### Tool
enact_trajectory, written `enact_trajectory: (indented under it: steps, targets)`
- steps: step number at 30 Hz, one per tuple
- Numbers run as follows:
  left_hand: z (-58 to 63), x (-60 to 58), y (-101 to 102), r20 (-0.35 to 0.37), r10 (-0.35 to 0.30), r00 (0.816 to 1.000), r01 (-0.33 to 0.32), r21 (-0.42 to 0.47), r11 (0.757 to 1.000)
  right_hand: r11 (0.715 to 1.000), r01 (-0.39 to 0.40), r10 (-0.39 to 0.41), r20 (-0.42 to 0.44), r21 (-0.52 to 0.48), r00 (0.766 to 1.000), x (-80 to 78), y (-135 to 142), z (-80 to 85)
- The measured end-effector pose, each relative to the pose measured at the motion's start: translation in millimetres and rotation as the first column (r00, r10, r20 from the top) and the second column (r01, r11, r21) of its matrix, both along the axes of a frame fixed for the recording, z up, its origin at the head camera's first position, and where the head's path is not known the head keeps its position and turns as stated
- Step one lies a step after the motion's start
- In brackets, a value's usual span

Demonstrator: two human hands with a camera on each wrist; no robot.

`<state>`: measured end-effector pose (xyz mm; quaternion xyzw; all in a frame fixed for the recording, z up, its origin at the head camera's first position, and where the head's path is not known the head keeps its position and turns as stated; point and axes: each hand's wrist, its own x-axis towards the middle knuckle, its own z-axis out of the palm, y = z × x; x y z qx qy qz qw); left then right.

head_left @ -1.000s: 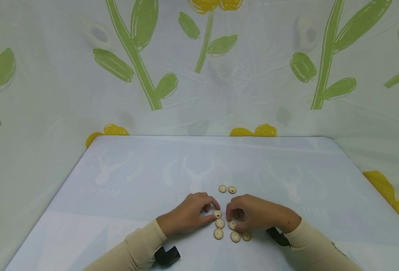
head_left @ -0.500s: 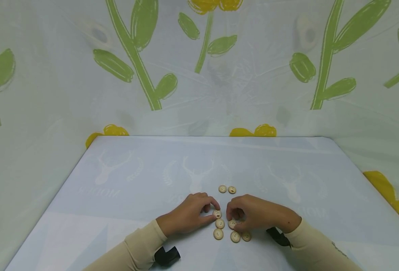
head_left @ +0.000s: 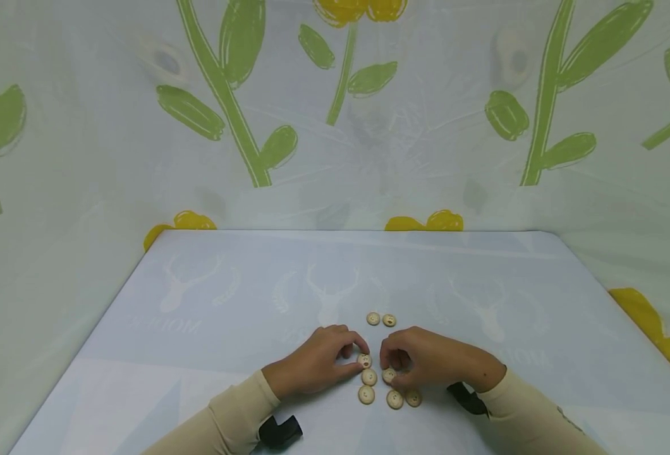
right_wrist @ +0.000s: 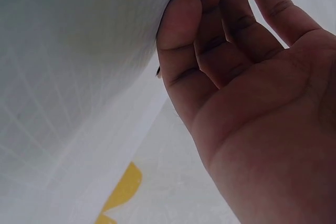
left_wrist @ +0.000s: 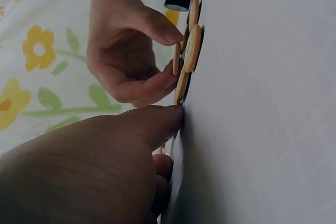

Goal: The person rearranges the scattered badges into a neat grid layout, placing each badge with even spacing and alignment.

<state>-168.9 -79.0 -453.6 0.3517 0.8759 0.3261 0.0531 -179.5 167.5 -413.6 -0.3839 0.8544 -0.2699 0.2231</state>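
My left hand (head_left: 318, 360) pinches a small round wooden disc (head_left: 365, 361) with a face drawn on it, thumb and index finger at its two edges. Two more discs stand in a column just below it, one (head_left: 369, 377) right under the fingers and another (head_left: 366, 395) nearer me. Across a narrow gap, my right hand (head_left: 440, 359) pinches a pale disc (head_left: 389, 376) between thumb and fingertips. The left wrist view shows that disc (left_wrist: 176, 59) held on edge-on beside others on the table. In the right wrist view, the palm and fingers (right_wrist: 181, 19) hide the disc.
Two discs lie below the right hand, one (head_left: 394, 399) beside the other (head_left: 413, 397). Farther back lies another pair, a plain-looking disc (head_left: 373, 319) and one with a dark mouth (head_left: 389, 320). The pale table (head_left: 227, 303) meets a flower-patterned cloth (head_left: 426, 158) behind.
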Motion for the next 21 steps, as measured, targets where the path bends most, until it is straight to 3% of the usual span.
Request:
enact_trajectory:
  steps: [21]
  targets:
    - [-0.6, 0.5, 0.3, -0.002, 0.001, 1.000, -0.001, 0.006, 1.000, 0.999, 0.009, -0.010, -0.028, -0.037, 1.000, -1.1, 1.3, 0.1]
